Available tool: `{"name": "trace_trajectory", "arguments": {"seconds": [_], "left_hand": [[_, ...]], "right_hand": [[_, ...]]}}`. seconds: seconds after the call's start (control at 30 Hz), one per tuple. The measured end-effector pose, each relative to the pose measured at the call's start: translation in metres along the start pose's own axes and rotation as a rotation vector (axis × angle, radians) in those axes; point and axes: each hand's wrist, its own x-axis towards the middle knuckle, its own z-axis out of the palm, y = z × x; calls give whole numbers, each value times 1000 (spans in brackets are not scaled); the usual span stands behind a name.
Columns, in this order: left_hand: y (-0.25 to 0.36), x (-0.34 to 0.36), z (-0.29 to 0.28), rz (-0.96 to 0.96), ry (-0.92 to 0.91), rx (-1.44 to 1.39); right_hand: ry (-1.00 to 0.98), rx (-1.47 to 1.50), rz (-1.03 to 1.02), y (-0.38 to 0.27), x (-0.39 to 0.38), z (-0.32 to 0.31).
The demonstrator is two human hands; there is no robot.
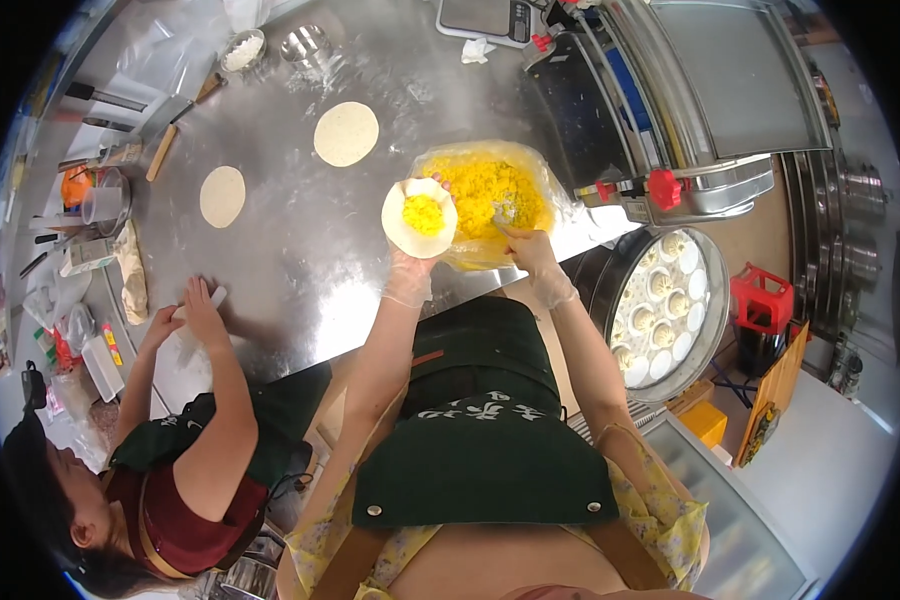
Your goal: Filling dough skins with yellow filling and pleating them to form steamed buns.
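My left hand (410, 264), in a clear plastic glove, holds up a round dough wrapper (391, 216) from beneath. A mound of crumbly yellow filling (423, 213) lies in the middle of that wrapper. Just right of it a plastic-lined container (547, 172) is full of the same yellow filling (470, 180). Gloved as well, my right hand (532, 250) is closed around the handle of a metal scoop (502, 216), whose tip is in the filling; its exact shape is partly hidden. Two flat dough rounds (347, 134) (222, 197) lie on the steel table further left.
Right of me stands a round steamer (712, 330) with pleated buns on white paper discs. A dough-rolling machine (660, 110) and a scale (485, 18) stand at the far right. On my left, a co-worker's hands (198, 308) press a rolling pin (218, 298) on the steel table (270, 260).
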Motion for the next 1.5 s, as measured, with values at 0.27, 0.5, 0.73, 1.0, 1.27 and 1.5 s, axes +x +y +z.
{"name": "trace_trajectory", "arguments": {"seconds": [0.27,0.5,0.73,1.0,1.27,1.5], "left_hand": [[3,-5,-5,-14,98,22],[-4,1,-25,44,77,102],[-48,16,16,8,163,208],[-62,22,21,-119,57,-14],[-59,24,10,-136,-3,-56],[-29,23,-1,0,-78,-14]], "right_hand": [[-189,485,92,-13,-7,1],[-113,488,92,-26,-31,-6],[351,-100,-686,-29,-80,27],[642,-619,-860,-22,-84,36],[330,-63,-724,-37,-96,27],[726,-411,-976,-17,-74,6]]}}
